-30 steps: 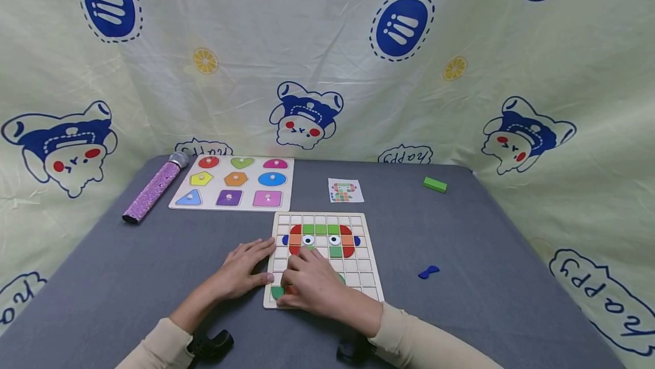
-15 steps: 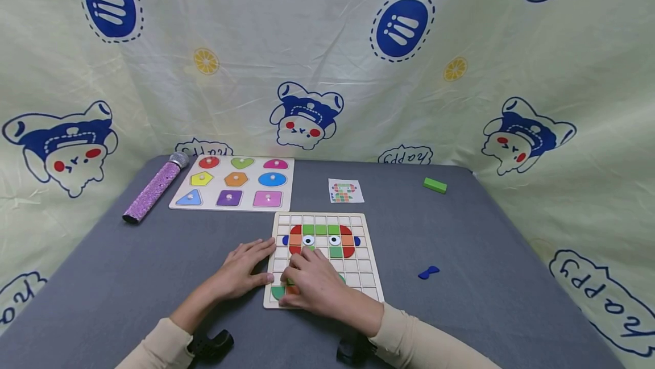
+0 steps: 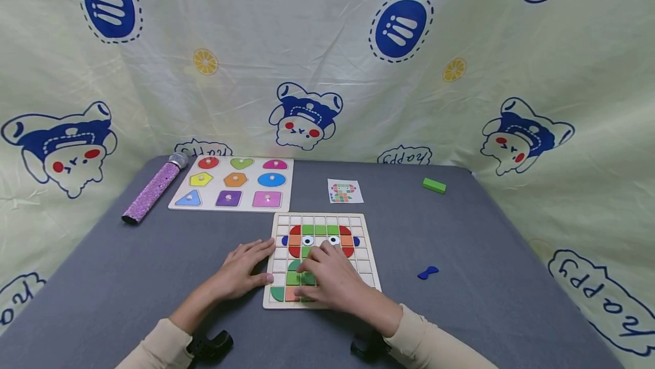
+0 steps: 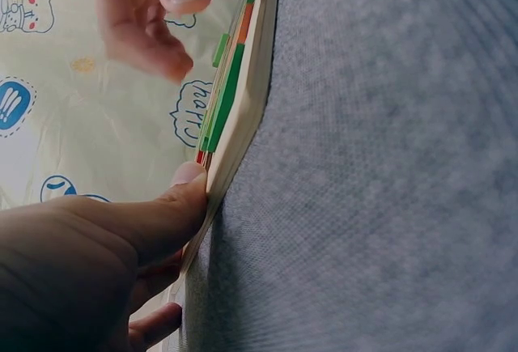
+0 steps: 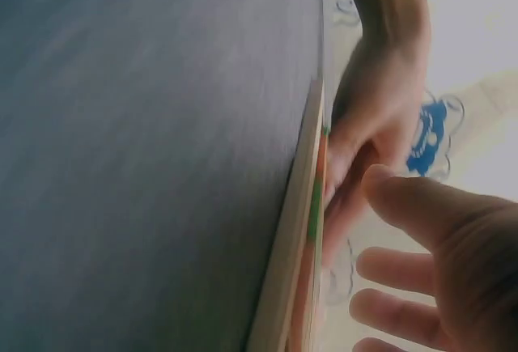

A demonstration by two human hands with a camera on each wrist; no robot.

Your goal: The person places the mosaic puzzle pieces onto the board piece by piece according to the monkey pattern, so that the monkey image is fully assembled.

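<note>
A square puzzle board (image 3: pixel 365 253) with a grid of white cells lies on the table. Red, orange and green pieces form a head with two round eyes (image 3: pixel 307 240) and blue side pieces. Lower down are green squares (image 3: pixel 293 278), an orange piece (image 3: pixel 291 294) and a dark green rounded piece (image 3: pixel 277 293). My left hand (image 3: pixel 243 272) rests against the board's left edge, its thumb (image 4: pixel 191 176) touching the rim. My right hand (image 3: pixel 340 282) hovers over the lower middle, thumb and fingers apart. Near its fingertips a green piece (image 4: pixel 219 50) stands up above the others.
A shape board (image 3: pixel 258 208) with colourful knobbed pieces and a purple glittery microphone (image 3: pixel 153 191) lie behind at the left. A pattern card (image 3: pixel 345 191) lies behind the puzzle. Off to the right are a green block (image 3: pixel 434 186) and a blue bow-shaped piece (image 3: pixel 427 272).
My right hand has shifted right from the lower left cells, its fingers spreading and uncovering green and orange pieces there. My left hand has stayed at the board's edge.
</note>
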